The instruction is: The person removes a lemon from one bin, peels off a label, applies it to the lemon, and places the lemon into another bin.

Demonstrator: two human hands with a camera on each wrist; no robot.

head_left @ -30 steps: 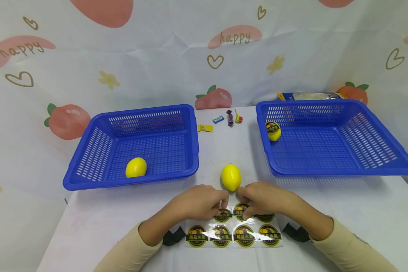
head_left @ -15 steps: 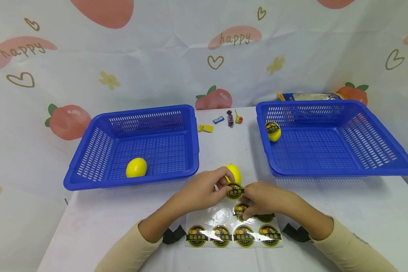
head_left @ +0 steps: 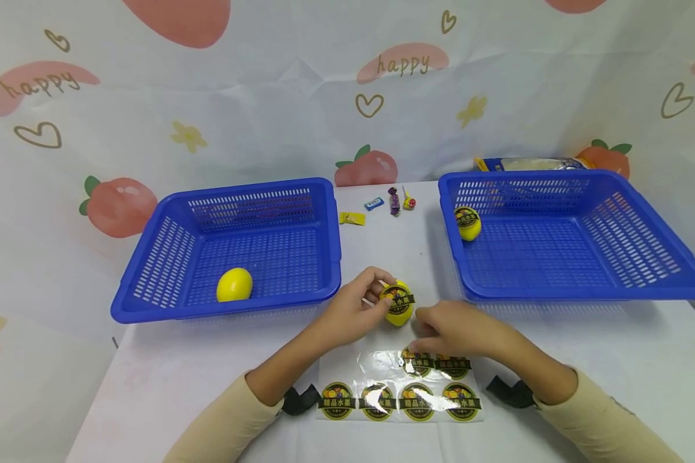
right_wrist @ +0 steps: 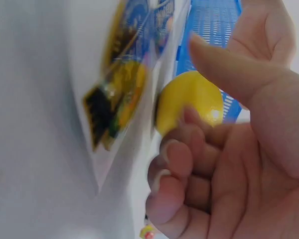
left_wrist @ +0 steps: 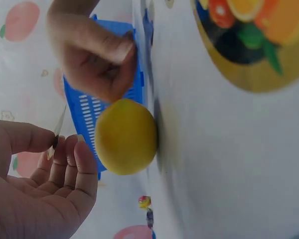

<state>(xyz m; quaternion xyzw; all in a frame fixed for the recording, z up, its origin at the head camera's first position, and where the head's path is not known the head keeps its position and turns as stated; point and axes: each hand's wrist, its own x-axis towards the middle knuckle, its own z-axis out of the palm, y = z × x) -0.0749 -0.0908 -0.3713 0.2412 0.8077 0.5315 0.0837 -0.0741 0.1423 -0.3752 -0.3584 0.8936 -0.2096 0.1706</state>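
Observation:
My left hand (head_left: 352, 310) pinches a round black-and-gold fruit sticker (head_left: 400, 298) between thumb and fingers. In the head view the sticker overlaps a yellow lemon (head_left: 399, 320) on the table. From the left wrist, the sticker (left_wrist: 59, 128) appears edge-on, a little apart from the lemon (left_wrist: 125, 138). Just right of the lemon is my right hand (head_left: 460, 328), holding nothing, its fingers (right_wrist: 177, 159) loosely curled and its thumb apart. Beneath the hands lies a clear sheet (head_left: 376, 366) with several more stickers, a bare patch at its upper left.
A blue basket (head_left: 226, 314) with one plain lemon (head_left: 234, 284) stands at left. Another blue basket (head_left: 585, 292) at right contains a stickered lemon (head_left: 468, 225). Between them lie wrapped sweets (head_left: 394, 202) and a lollipop (head_left: 408, 202). Behind the right basket is a packet (head_left: 533, 164).
My left hand peeled a sticker off the sheet and carried it up and away to the lemon. My right hand lifted slightly from the sheet's upper edge.

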